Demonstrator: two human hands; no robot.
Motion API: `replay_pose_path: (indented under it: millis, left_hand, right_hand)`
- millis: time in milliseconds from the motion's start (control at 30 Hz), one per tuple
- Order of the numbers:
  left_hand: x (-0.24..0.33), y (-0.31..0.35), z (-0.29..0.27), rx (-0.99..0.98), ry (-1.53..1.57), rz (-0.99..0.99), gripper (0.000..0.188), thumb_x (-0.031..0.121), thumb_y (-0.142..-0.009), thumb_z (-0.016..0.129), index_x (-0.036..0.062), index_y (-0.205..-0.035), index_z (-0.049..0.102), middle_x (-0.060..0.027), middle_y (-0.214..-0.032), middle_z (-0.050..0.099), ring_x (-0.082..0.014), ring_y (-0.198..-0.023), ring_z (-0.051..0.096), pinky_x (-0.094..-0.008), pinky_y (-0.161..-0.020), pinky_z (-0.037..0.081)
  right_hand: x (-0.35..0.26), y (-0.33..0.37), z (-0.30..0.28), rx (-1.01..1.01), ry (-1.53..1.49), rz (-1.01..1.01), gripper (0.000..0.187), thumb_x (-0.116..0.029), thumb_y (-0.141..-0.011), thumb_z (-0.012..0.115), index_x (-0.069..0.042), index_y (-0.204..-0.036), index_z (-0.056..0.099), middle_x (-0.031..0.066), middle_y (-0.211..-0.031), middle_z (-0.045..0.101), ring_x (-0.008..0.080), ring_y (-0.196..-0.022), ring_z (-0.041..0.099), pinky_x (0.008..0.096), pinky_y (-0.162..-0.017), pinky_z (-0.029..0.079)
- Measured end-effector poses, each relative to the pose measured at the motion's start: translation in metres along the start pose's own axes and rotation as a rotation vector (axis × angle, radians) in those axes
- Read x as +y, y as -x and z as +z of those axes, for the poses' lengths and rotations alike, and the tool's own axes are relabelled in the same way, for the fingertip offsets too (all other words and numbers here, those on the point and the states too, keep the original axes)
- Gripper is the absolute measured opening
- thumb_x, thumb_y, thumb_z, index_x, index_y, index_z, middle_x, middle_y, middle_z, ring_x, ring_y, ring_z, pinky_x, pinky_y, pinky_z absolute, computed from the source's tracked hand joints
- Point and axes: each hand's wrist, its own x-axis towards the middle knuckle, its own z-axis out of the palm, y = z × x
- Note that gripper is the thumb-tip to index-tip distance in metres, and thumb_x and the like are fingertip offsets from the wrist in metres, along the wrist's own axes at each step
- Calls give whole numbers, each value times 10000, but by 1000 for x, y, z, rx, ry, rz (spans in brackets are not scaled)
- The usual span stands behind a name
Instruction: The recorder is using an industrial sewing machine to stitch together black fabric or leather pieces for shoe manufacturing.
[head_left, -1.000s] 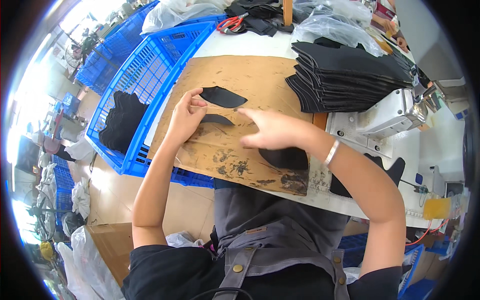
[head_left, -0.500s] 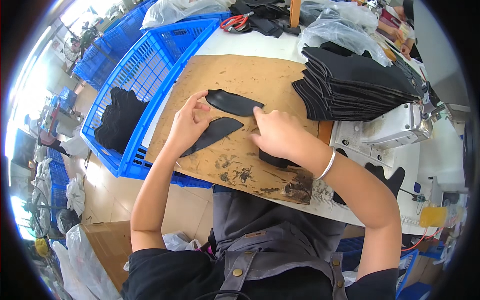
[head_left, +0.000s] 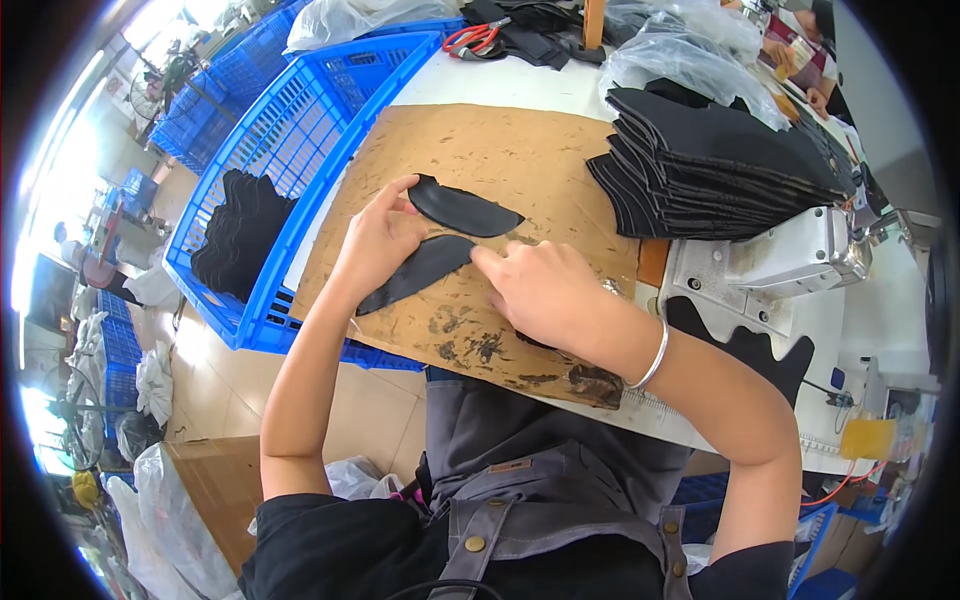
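Two leaf-shaped black pieces, leather-like, lie on a worn brown cardboard sheet (head_left: 500, 125). The far black piece (head_left: 465, 210) has the index fingertip of my left hand (head_left: 380, 240) at its left end, with the thumb apart from it. The near black piece (head_left: 420, 272) passes beside my left hand and wrist. The outstretched index finger of my right hand (head_left: 545, 290) touches this piece's right tip; the other fingers are bent and partly hidden. Under the right hand a dark thing shows only at its edge.
A blue crate (head_left: 270, 150) at left holds a stack of wavy black pieces (head_left: 240, 235). A tall pile of black cut pieces (head_left: 720, 160) stands at right, behind a sewing machine (head_left: 800, 250). Red-handled pliers (head_left: 475, 38) lie far off. A co-worker's hands (head_left: 795, 65) show at far right.
My right hand has moved from the far piece's right end to the near piece's right tip. My left hand stays at the far piece's left end.
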Motion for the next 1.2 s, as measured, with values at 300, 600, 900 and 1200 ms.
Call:
replay_pose_path:
  millis: [300, 600, 900, 1200]
  left_hand:
    - [3, 7, -3, -65, -45, 60, 703, 35, -724, 713, 113, -1372, 453, -90, -1041, 604, -150, -649, 540, -300, -672, 477]
    - [1, 5, -7, -58, -45, 29, 646, 64, -752, 720, 106, -1351, 481, -80, -1057, 608, -129, -637, 542, -283, -664, 479]
    - [-79, -15, -51, 481, -24, -80, 256, 155, -825, 657, 38, -1052, 638, -70, -974, 670, -98, -660, 553, -284, -636, 477]
    - [9, 37, 13, 266, -411, 648, 115, 49, -732, 707, 100, -832, 682, -26, -899, 610, -228, -842, 559, -372, -785, 425]
  right_hand:
    - [-4, 7, 16, 100, 28, -18, 192, -96, -802, 582, -15, -975, 591, 273, -1152, 567, 301, -702, 700, 360, -606, 572]
    - [1, -2, 6, -122, 5, 38, 347, -203, -822, 655, -99, -1149, 600, 270, -1295, 505, 373, -767, 692, 408, -690, 578]
    - [-1, -1, 1, -140, -40, 35, 350, -198, -839, 642, -116, -1177, 603, 261, -1329, 491, 371, -837, 686, 412, -763, 565]
    - [3, 3, 4, -104, -29, 51, 361, -200, -855, 624, -149, -1210, 597, 237, -1351, 484, 353, -850, 685, 418, -767, 563]
